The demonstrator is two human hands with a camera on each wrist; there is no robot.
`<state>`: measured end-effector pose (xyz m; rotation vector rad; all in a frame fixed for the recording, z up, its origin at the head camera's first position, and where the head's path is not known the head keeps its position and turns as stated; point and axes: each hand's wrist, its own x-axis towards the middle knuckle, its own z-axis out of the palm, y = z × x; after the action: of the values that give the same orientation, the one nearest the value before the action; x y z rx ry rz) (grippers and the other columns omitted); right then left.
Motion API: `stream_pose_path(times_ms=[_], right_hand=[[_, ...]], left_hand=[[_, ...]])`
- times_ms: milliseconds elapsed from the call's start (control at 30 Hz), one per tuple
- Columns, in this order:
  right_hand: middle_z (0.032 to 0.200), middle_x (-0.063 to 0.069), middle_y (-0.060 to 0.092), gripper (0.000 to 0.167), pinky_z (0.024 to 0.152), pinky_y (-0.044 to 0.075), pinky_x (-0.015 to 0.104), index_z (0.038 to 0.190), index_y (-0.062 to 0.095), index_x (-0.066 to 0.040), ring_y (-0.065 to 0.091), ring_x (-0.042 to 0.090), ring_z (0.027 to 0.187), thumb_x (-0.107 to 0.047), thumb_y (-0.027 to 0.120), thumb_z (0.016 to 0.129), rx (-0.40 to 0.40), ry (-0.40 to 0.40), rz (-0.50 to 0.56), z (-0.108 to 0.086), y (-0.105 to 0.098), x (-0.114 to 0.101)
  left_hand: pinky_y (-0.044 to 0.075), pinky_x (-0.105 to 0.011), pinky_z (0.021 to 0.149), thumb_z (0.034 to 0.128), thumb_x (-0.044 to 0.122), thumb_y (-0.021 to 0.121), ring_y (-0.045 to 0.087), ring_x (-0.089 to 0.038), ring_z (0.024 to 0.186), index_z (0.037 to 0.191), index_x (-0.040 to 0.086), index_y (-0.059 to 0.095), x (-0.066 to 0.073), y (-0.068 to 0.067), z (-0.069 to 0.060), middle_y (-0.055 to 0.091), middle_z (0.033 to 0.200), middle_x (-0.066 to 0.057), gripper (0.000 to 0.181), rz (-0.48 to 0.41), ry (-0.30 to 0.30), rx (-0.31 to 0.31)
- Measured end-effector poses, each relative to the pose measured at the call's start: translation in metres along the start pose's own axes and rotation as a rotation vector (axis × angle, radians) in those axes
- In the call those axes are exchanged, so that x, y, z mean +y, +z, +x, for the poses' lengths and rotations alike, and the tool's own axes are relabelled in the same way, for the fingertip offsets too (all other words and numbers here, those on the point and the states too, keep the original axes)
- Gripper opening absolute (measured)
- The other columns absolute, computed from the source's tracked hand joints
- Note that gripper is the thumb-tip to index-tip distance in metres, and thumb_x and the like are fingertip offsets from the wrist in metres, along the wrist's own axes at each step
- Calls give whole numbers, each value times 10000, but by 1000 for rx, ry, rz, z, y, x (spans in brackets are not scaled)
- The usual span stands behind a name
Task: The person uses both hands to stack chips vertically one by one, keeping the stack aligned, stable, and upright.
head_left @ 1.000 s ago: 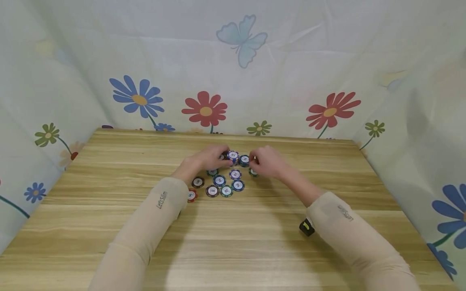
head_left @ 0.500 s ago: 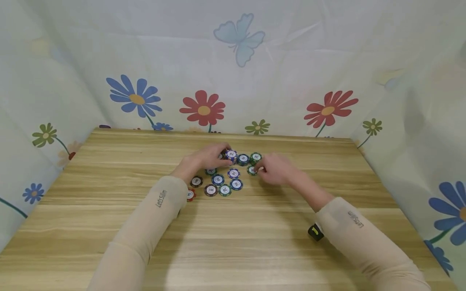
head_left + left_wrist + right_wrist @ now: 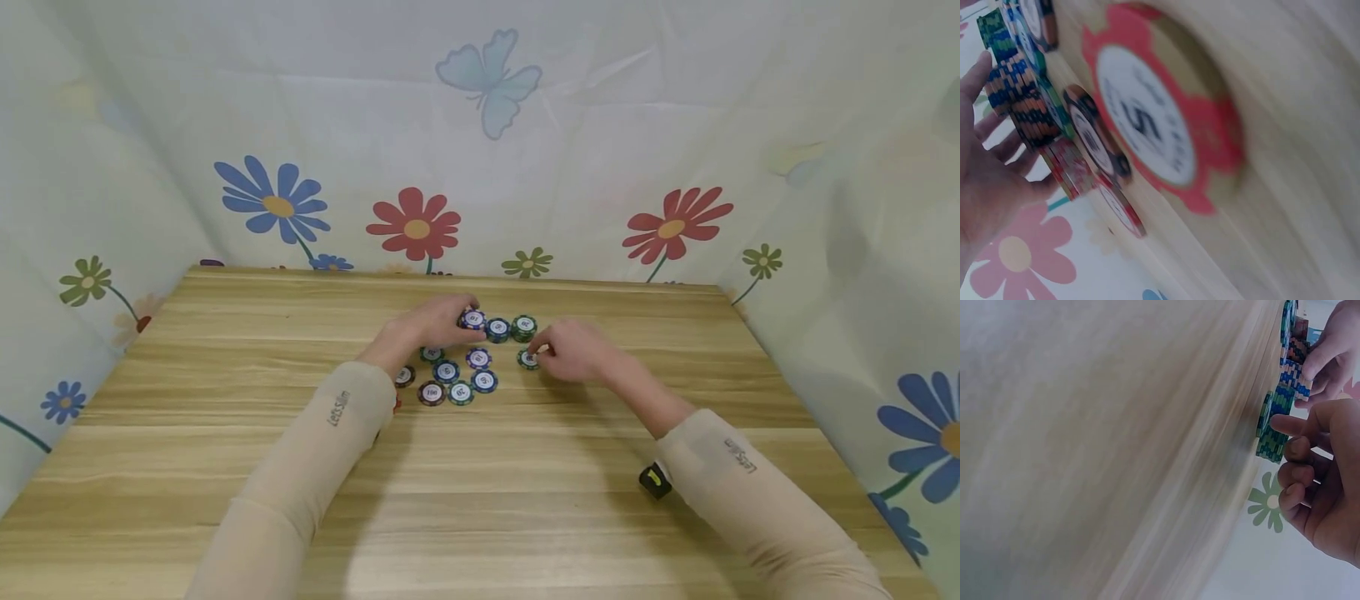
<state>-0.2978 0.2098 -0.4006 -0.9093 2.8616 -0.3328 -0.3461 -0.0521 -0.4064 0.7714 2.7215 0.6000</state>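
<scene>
My left hand point(image 3: 438, 321) curves round the far row of stacked poker chips, thumb in front and fingers behind, at the purple-and-blue stack point(image 3: 473, 319). In the left wrist view, its fingers lie along orange-and-black and red stacks point(image 3: 1069, 165). Beside that row stand a blue stack point(image 3: 498, 329) and a green stack point(image 3: 524, 327). My right hand point(image 3: 576, 350) has its fingertips at the edge of a single green poker chip point(image 3: 528, 359), just in front of the green stack. The right wrist view shows one digit reaching to this chip point(image 3: 1264, 414), the other fingers curled.
Several loose chips lie flat nearer me, among them a purple one point(image 3: 478, 358), a blue one point(image 3: 484, 381) and a black 100 chip point(image 3: 432, 393). A red 5 chip point(image 3: 1147, 115) lies beside my left sleeve. The wooden table point(image 3: 510, 500) meets a flowered curtain point(image 3: 585, 167) behind.
My right hand has left the green stack, come nearer to me and moved the single green chip slightly to the right. The left hand stays at the stacks.
</scene>
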Motion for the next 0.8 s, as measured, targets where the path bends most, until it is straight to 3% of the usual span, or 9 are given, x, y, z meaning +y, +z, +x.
stream_pose_path(times_ms=[267, 433, 600, 800], right_hand=[[1036, 64, 751, 230, 594, 404, 293, 1016, 816, -88, 498, 113, 610, -63, 611, 913, -13, 15, 15, -7, -1, 2], [822, -9, 700, 160, 607, 439, 308, 1011, 804, -99, 524, 114, 624, -166, 676, 942, -8, 31, -5, -11, 1, 6], [723, -43, 615, 263, 612, 459, 330, 1079, 763, -90, 555, 135, 647, -307, 747, 932, -17, 84, 3, -10, 0, 7], [739, -34, 608, 333, 636, 445, 333, 1131, 750, -61, 543, 145, 665, -296, 794, 898, -48, 89, 7, -9, -2, 8]], left_hand=[[260, -638, 1141, 977, 525, 655, 417, -342, 1403, 1491, 136, 489, 15, 4, 4, 440, 1533, -150, 666, 46, -78, 32], [138, -751, 1112, 967, 560, 642, 389, -362, 1417, 1465, 156, 501, 20, 8, 5, 431, 1523, -156, 656, 67, -112, 14], [151, -744, 1114, 961, 557, 653, 394, -350, 1402, 1453, 160, 514, 23, 9, 6, 437, 1502, -151, 648, 69, -122, 25], [152, -696, 1143, 961, 577, 643, 347, -342, 1433, 1467, 184, 516, 28, 11, 9, 417, 1518, -128, 653, 88, -111, 44]])
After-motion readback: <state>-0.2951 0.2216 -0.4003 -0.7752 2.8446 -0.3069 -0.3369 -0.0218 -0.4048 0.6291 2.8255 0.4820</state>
